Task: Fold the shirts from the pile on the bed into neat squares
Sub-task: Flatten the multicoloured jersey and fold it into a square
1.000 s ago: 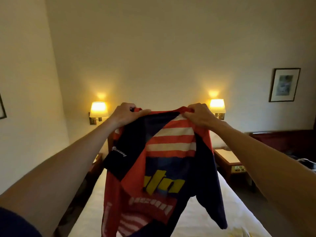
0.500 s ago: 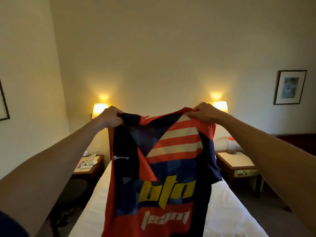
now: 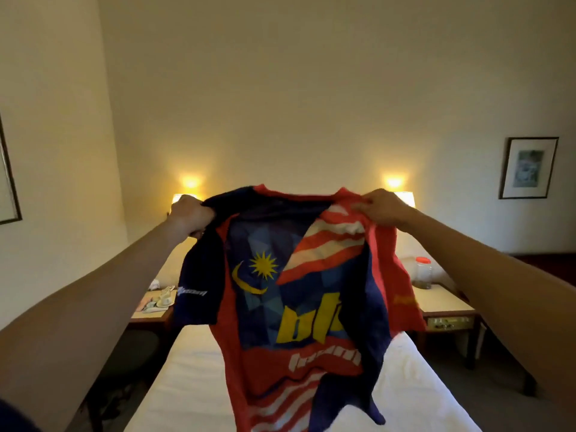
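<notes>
Still unfolded, the shirt [image 3: 299, 294] hung over the bed [image 3: 193, 385]; your left hand [image 3: 190, 215] at nine and right hand [image 3: 385, 207] at three gripped its shoulders. Next, probably lay it flat.

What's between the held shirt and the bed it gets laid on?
Nothing visible. The shirt hangs from the left hand and right hand, above the bed; the sheet showing beside it is bare. Behind the shirt is hidden.

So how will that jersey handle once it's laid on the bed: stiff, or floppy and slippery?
Probably floppy: the jersey, held at the shoulders by the left hand and right hand, sags and creases between them. Likely light, since pinched fingers carry it. Its smooth printed fabric may slide on the bed.
</notes>
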`<state>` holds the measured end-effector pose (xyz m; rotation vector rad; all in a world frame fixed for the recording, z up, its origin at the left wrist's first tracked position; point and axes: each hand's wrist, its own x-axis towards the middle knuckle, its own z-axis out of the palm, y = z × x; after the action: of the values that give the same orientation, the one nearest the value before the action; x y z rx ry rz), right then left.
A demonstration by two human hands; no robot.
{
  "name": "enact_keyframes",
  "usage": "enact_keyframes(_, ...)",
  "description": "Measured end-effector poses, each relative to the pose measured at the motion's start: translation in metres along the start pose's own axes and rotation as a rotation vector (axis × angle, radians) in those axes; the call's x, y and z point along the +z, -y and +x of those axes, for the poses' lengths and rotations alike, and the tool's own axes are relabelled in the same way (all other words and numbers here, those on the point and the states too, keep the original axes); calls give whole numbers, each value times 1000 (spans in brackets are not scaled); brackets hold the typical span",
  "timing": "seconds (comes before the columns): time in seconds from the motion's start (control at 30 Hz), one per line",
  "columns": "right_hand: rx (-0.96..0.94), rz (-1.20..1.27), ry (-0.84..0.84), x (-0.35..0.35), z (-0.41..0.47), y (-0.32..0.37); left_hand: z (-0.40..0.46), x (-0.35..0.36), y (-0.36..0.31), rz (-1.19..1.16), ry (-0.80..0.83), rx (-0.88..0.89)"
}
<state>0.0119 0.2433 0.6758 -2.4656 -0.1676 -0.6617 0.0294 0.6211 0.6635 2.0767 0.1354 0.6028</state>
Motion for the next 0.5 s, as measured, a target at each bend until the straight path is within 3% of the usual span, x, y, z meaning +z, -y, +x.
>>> enact_keyframes(0.17,6,81,-137,-4,-2,-7,2,-8,4,-372,70,-216)
enact_keyframes(0.23,16,110,-114,-6,-4,-10,1,-10,6,-434,135,-251)
enact_keyframes(0.4,-4,264,-177,-9,0,-9,-1,-7,10,-246,35,-93)
enact_keyframes(0.5,72,165,27,-6,-3,-8,-4,-7,10,-112,59,-25)
